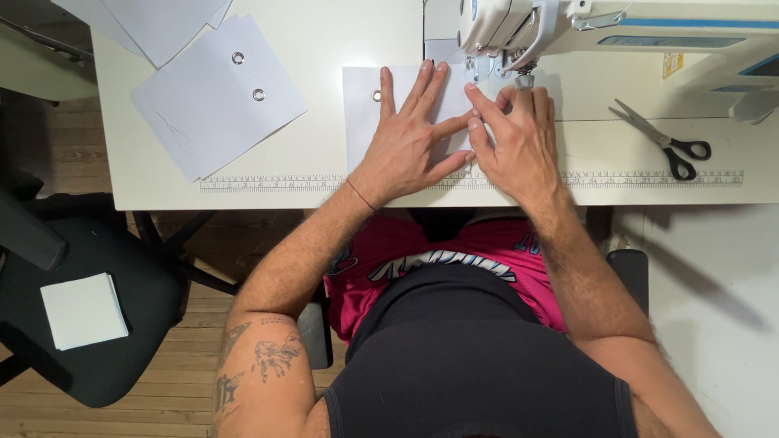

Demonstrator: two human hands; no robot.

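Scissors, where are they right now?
In the head view, the scissors lie on the white table, off to the right of the right hand, just below the sewing machine.

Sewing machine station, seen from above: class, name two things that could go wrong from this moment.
1. The right hand has its fingers right beside the needle area of the sewing machine; a slip might put a fingertip under it.
2. The left hand lies flat on the white fabric piece; uneven pressure could skew the piece as it feeds.
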